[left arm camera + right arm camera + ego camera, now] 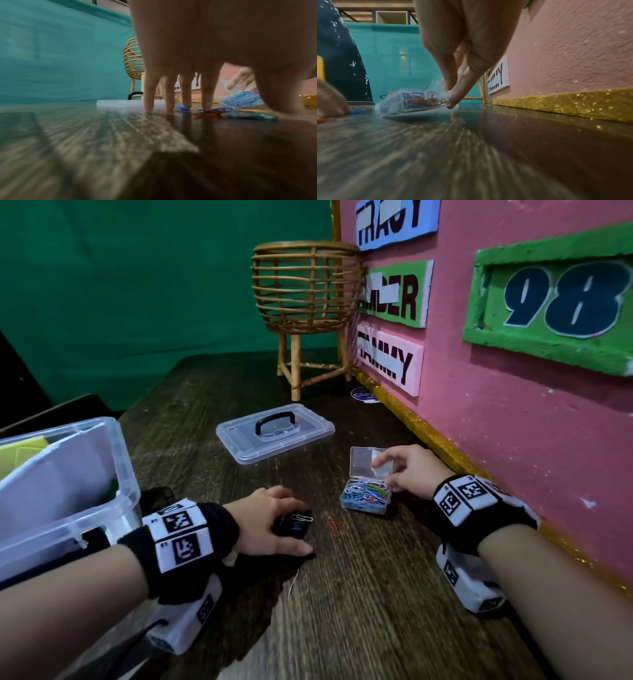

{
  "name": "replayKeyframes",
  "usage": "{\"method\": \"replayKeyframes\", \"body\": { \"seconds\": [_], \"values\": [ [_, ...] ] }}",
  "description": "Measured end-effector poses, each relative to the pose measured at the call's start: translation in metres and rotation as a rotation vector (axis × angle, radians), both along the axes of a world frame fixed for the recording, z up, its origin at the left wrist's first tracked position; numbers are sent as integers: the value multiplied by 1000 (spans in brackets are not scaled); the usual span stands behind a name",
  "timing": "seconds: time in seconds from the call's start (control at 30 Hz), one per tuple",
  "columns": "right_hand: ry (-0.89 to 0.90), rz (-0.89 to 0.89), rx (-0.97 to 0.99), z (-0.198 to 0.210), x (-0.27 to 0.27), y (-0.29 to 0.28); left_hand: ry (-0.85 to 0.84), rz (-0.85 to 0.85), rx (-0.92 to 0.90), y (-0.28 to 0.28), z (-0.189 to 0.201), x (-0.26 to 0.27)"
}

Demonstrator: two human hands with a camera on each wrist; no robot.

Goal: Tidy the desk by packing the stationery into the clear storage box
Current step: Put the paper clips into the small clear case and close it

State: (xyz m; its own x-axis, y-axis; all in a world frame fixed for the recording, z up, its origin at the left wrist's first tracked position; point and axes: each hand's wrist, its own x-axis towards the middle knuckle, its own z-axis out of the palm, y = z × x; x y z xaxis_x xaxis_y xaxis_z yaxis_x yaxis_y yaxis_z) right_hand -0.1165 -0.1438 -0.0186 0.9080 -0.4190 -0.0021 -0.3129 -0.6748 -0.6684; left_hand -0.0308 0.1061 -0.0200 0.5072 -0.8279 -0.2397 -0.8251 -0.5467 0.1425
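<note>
The table (359,594) is dark wood-grain board, worn pale along the grain in the near part. Both forearms come in over its near edge, each with a black wrist band carrying black-and-white coded tags.

The left hand (270,518) is arched over a small black object (293,525) that has a silver paper clip (304,518) lying on top; in the left wrist view its straight fingers (149,94) stand with their tips on the table among loose coloured clips. Whether it grips the black object cannot be told. An orange paper clip (333,527) lies just right of that hand.

At the left edge stands the clear storage box (85,508), lid off, with yellow and white sheets inside.

Beyond the orange clip sits a small clear case (366,494) full of coloured paper clips. The right hand (407,470) pinches the case's raised lid (368,462) between thumb and fingers, and in the right wrist view one fingertip (452,102) reaches down beside the case.

Further in, near the middle, the box's clear lid (274,433) with a black handle lies flat.

At the far right corner stands a rattan basket stand (306,302), with a round blue sticker (363,396) on the table by its feet. A pink textured wall (513,422) with gold glitter trim along its base runs down the right edge, bearing name plates and a green plaque reading 98. A green cloth backdrop (137,302) hangs behind the far edge.
</note>
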Motion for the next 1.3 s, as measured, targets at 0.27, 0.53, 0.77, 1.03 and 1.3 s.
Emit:
{"method": "replayKeyframes", "body": {
  "seconds": [0.27,0.53,0.77,1.03,1.3],
  "values": [
    [-2,2,12,1,-1,3,58,15,-189,1,3,0],
    [11,16,10,3,-1,4,40,19,-145,-13,6,-1],
    [9,20,-10,2,-1,4,-64,-15,-324,-39,14,-6],
    [-13,48,1,2,-2,5,-104,-86,-411,-93,20,-13],
    [40,76,-53,3,-3,4,-157,76,-256,-83,11,-4]
  ]
}}
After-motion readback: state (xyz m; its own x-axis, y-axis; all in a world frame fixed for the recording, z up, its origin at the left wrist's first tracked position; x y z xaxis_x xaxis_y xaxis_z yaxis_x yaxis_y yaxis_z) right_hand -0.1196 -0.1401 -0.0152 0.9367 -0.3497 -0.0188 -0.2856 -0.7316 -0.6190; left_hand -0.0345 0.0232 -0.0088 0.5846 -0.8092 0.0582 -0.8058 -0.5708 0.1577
